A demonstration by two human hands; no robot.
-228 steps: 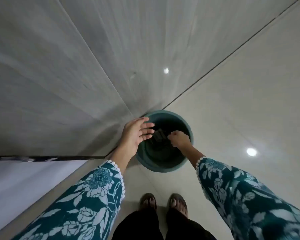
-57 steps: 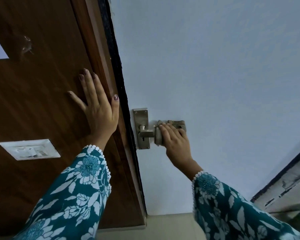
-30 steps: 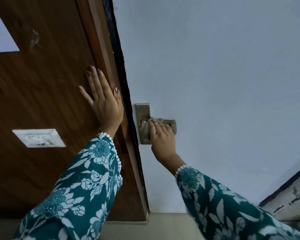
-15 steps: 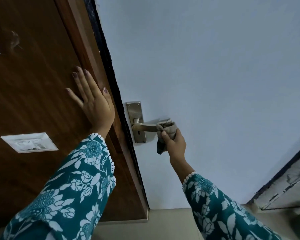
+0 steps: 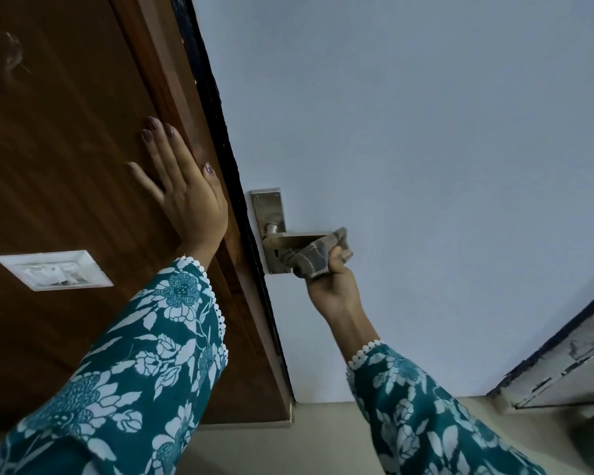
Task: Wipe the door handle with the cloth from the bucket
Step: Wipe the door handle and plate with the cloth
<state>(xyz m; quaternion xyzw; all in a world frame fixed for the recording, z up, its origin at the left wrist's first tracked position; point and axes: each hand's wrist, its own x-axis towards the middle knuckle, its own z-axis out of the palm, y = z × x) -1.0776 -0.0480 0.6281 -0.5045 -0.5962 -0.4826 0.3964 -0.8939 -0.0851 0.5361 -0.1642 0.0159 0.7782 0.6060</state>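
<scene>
A metal lever door handle (image 5: 294, 238) on a steel backplate (image 5: 267, 209) sticks out from the pale blue door (image 5: 408, 138). A grey-brown checked cloth (image 5: 318, 257) is bunched around the free end of the lever and under it. My right hand (image 5: 333, 286) grips that cloth from below, fingers closed. My left hand (image 5: 182, 186) lies flat and open on the brown wooden frame (image 5: 83, 166) left of the door edge. The bucket is out of sight.
A white switch plate (image 5: 54, 269) is set in the brown panel at the left. The door's dark edge (image 5: 227, 173) runs diagonally between my hands. A worn door frame corner (image 5: 563, 365) shows at the lower right, beige floor (image 5: 323, 440) below.
My right hand has slid the cloth along the lever from the backplate out to its end and turned under it. The left hand has stayed pressed on the wood.
</scene>
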